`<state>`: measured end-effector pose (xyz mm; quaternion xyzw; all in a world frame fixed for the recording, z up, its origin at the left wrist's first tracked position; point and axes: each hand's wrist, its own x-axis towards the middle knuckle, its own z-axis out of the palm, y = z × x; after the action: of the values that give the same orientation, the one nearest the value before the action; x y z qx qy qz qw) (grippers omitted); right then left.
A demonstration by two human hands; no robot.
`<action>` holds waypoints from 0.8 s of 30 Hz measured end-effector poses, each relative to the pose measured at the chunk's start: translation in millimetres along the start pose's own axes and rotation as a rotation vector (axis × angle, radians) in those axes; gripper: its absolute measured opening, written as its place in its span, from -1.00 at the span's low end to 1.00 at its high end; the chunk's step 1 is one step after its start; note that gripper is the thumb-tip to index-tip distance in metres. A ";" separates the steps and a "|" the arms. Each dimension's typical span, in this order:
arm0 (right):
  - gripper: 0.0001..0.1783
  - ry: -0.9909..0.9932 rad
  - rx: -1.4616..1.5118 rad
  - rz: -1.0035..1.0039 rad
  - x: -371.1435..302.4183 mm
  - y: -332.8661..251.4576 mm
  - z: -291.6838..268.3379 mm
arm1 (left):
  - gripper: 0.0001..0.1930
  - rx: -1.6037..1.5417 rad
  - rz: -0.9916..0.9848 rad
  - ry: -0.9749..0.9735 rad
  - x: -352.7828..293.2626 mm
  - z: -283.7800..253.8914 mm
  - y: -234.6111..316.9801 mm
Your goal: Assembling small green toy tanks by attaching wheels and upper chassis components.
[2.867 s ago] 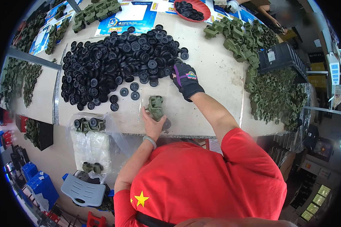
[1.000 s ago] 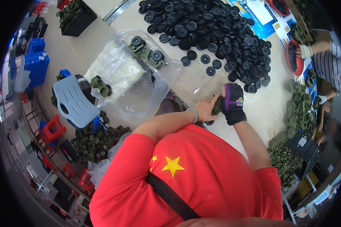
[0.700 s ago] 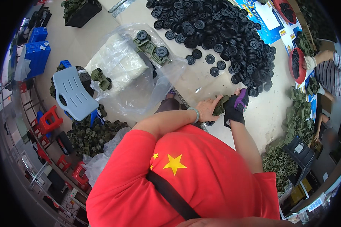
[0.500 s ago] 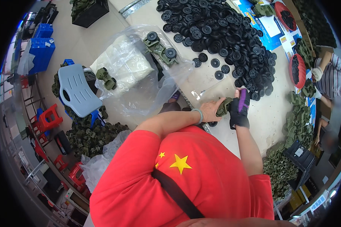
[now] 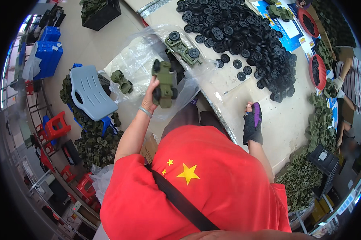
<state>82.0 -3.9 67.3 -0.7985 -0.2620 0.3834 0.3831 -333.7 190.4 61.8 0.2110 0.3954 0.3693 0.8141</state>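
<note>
My left hand is shut on a green toy military vehicle with black wheels, raised over the clear plastic bag. On the light table to the right, my right hand wears a black and purple fingerless glove. Its fingers are curled together, and what they hold, if anything, is hidden. A large heap of black toy wheels covers the table beyond it. Another green toy vehicle lies at the bag's upper right, and a third toy vehicle rests on the white plastic packing.
A grey stool stands at left beside piled green toy parts. More green parts are heaped at the table's right side. Two red bowls hold black pieces, near a co-worker's gloved hands. Blue crates stand farther left.
My left hand has moved left, away from my right hand, and now holds up the toy vehicle. Earlier both hands were together around a green piece. My right hand has shifted slightly nearer.
</note>
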 end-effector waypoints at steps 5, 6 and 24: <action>-0.67 0.010 -0.112 -0.036 -30.0 -24.1 -11.5 | -0.62 -0.122 -0.065 0.310 72.3 -85.6 -28.9; -0.71 0.006 0.013 0.057 -31.2 -12.5 -13.4 | -0.67 -0.033 -0.049 0.269 89.3 -94.1 -28.4; -0.49 0.878 -0.785 0.233 -71.4 156.8 -309.6 | -0.52 1.280 -0.759 0.032 90.6 -139.6 -75.5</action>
<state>312.7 -271.2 96.9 -0.9875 -0.1119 -0.0683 0.0874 -374.9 219.0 -113.8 0.4875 0.5907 -0.2369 0.5977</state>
